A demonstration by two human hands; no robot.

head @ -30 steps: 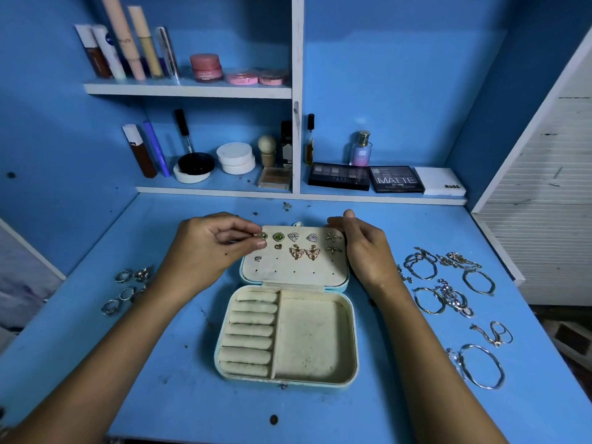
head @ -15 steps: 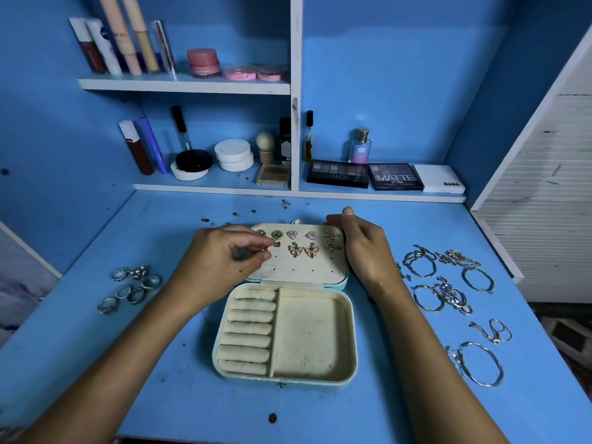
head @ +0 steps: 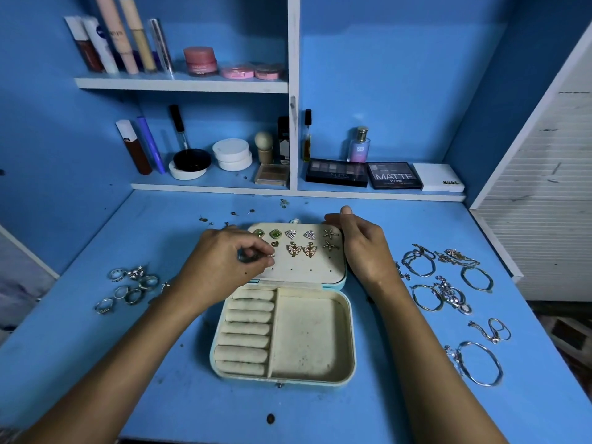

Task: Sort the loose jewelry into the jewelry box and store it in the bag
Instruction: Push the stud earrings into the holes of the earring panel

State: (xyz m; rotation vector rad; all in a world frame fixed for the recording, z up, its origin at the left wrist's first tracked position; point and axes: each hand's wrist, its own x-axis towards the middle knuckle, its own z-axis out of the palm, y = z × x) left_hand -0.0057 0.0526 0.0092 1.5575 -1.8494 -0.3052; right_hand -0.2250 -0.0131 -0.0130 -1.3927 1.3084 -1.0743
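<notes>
A light blue jewelry box (head: 347,334) lies open on the blue desk, its cream lid (head: 320,270) laid back. Several earrings (head: 301,243) are pinned in the lid's upper rows. My left hand (head: 221,264) is over the lid's left edge and pinches a small earring (head: 270,256) at the lid's surface. My right hand (head: 365,248) grips the lid's right edge, thumb on its top corner. Several silver rings (head: 131,288) lie left of the box. Bracelets and chains (head: 448,283) are spread on the right. No bag is in view.
Tiny earring studs and backs (head: 234,214) are scattered behind the box. Shelves at the back hold cosmetics, with eyeshadow palettes (head: 365,174) on the lower shelf. A white slatted panel (head: 551,200) bounds the desk on the right. A dark speck (head: 270,418) lies near the front edge.
My left hand has moved down from the lid's top left corner to its left middle, still pinching a small piece. The right hand has stayed on the lid's edge.
</notes>
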